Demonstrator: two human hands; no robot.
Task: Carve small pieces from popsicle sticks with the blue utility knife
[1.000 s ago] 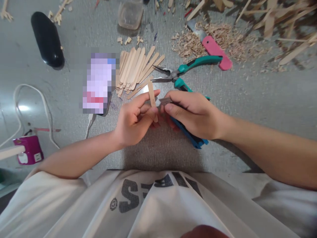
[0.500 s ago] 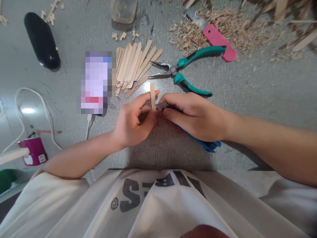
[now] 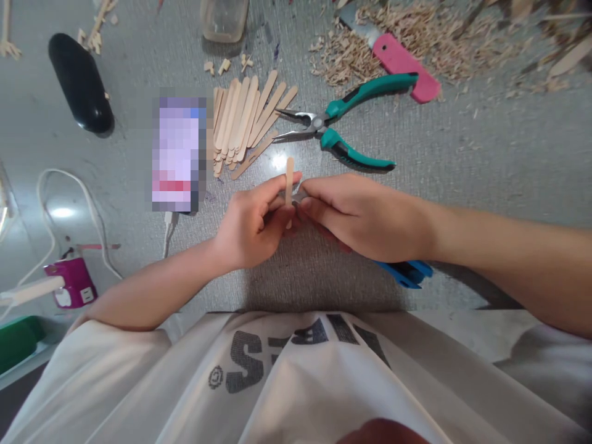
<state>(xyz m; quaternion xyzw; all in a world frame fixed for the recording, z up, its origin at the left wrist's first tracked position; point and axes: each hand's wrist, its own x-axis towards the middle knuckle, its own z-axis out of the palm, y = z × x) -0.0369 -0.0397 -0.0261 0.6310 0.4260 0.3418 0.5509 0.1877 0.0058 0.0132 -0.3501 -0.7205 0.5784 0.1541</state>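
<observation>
My left hand point(image 3: 250, 225) is closed around a wooden craft stick point(image 3: 289, 179), pinched between thumb and fingers so that its rounded end stands upright. Close against it on the right, my right hand point(image 3: 370, 213) grips a blue-handled cutter point(image 3: 407, 272). The tool's metal tip meets or nearly meets the lower part of the stick, between my fingertips; exact contact is hard to make out. Most of the cutter is hidden under my palm, and only its blue rear end shows. Just beyond my hands lies a pile of craft sticks point(image 3: 235, 120).
Green-handled long-nose pliers point(image 3: 317, 123) lie spread beyond my right hand. Behind them are a pink-handled knife point(image 3: 407, 68) and wood shavings point(image 3: 430, 37). To the left sit a phone point(image 3: 180, 148) on a cable, a black case point(image 3: 81, 83) and a purple adapter point(image 3: 71, 283). A clear container point(image 3: 224, 21) stands at the back.
The cutter has turned within my right hand, its metal tip now less visible and its blue end farther right. The stick leans slightly right. The whole view has shifted a little.
</observation>
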